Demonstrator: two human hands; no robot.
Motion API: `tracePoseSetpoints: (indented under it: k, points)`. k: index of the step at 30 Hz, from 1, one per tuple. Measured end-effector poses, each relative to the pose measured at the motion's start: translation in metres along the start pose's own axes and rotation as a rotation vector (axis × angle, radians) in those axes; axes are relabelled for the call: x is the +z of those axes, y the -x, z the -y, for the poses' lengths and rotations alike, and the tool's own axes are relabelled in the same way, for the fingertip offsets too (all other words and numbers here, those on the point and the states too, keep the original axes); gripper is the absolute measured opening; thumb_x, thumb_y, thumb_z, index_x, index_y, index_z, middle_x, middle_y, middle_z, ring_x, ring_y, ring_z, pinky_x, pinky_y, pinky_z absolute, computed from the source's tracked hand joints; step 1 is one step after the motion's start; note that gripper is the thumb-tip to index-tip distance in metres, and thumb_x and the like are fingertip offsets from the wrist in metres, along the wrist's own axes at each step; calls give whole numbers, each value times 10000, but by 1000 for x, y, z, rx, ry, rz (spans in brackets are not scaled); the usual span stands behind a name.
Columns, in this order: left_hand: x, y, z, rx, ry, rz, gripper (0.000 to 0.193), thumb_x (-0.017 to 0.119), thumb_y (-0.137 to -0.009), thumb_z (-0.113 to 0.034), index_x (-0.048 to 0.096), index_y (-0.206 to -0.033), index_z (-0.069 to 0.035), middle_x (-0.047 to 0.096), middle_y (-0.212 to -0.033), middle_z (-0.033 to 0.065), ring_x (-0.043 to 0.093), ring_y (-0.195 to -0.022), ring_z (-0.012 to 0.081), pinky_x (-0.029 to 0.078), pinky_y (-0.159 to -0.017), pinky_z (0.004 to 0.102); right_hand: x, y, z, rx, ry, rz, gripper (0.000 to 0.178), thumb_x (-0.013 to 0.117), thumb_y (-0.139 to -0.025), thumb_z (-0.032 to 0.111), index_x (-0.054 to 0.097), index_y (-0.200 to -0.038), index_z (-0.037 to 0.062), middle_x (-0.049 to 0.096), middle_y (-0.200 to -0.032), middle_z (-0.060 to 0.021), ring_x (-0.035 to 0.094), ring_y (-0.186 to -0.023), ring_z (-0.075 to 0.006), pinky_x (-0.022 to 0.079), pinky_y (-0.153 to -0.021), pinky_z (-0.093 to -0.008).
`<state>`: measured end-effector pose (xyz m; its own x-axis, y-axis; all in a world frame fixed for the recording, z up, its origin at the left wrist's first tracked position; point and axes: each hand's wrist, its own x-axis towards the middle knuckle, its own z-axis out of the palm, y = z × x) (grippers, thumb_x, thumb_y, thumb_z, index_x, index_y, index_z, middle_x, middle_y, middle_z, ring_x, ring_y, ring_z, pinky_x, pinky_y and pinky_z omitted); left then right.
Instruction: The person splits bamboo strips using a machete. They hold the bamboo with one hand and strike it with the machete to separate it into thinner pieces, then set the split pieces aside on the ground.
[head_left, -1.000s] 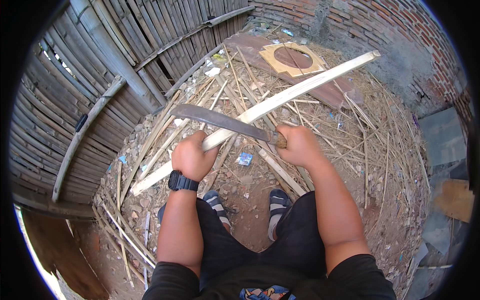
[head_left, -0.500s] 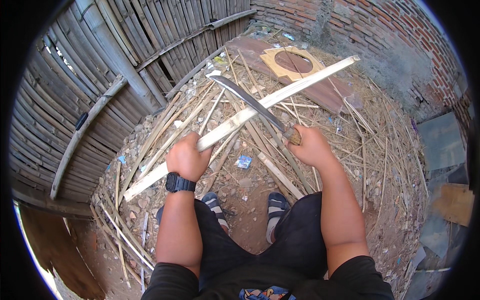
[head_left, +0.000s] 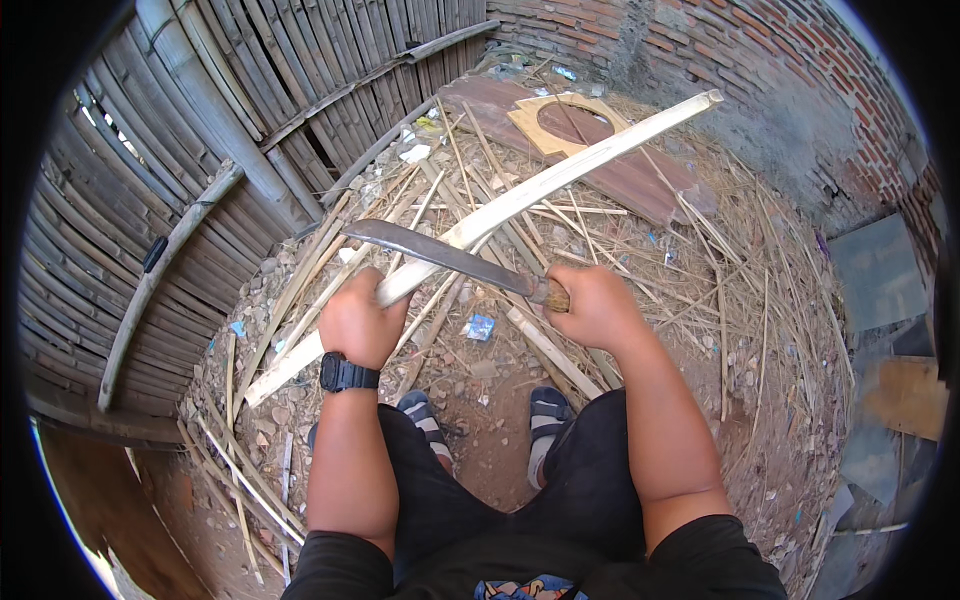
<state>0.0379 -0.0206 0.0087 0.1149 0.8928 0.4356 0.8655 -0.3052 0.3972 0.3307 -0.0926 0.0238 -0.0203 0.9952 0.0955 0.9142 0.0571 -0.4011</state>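
A long pale wooden strip point(head_left: 560, 178) runs slantwise from the lower left to the upper right, held off the ground. My left hand point(head_left: 362, 318), with a black watch at the wrist, is closed around its lower part. My right hand point(head_left: 598, 308) grips the short wooden handle of a machete point(head_left: 440, 255). The dark blade points left and crosses the strip just beyond my left hand; its broad tip reaches past the strip's left side. Whether the edge bites into the wood cannot be made out.
Thin bamboo and wood sticks point(head_left: 690, 290) litter the stony ground. A brown board point(head_left: 640, 185) lies farther off, a yellowish panel with a round hole point(head_left: 530, 125) on it. A bamboo wall point(head_left: 90, 230) stands left, a brick wall point(head_left: 760, 60) behind. Grey sheets point(head_left: 880, 270) lean at right.
The machete has come nearer to me along the strip, and its blade has swung from pointing far left to lying more sideways. My left hand keeps its hold on the strip.
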Motion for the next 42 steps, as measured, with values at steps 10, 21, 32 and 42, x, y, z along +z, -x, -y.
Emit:
tracePoseSetpoints:
  k: [10,21,32,42]
  points:
    - [-1,-2,3,2,-45,30,254,768,-724,-293,672,-856,-98,693,-791,147,676,-740,359,533,-664,468,-8,1,-4,75,27,48,379,739,-784,288,691,-1077,54,694,-882,-229,676,-845,-387,529,-764,-438]
    - [0,-3,7,-29,49,-3,282,770,-752,-330,669,-836,-79,683,-774,169,661,-725,381,522,-645,464,2,-3,-20,25,-145,-56,364,742,-765,254,689,-1076,73,699,-852,-192,675,-809,-379,524,-721,-442]
    - [0,-2,4,-37,8,15,297,771,-753,-347,671,-828,-78,684,-779,176,663,-733,390,523,-650,475,-1,-7,-15,155,-65,-225,377,711,-781,278,692,-1104,84,696,-828,-214,679,-802,-386,533,-736,-462]
    - [-3,-1,4,21,-33,70,267,770,-731,-326,661,-796,-91,674,-742,158,661,-701,368,522,-635,466,-5,-10,-49,255,-168,-266,388,721,-776,252,673,-1134,108,702,-860,-204,676,-813,-393,527,-724,-467]
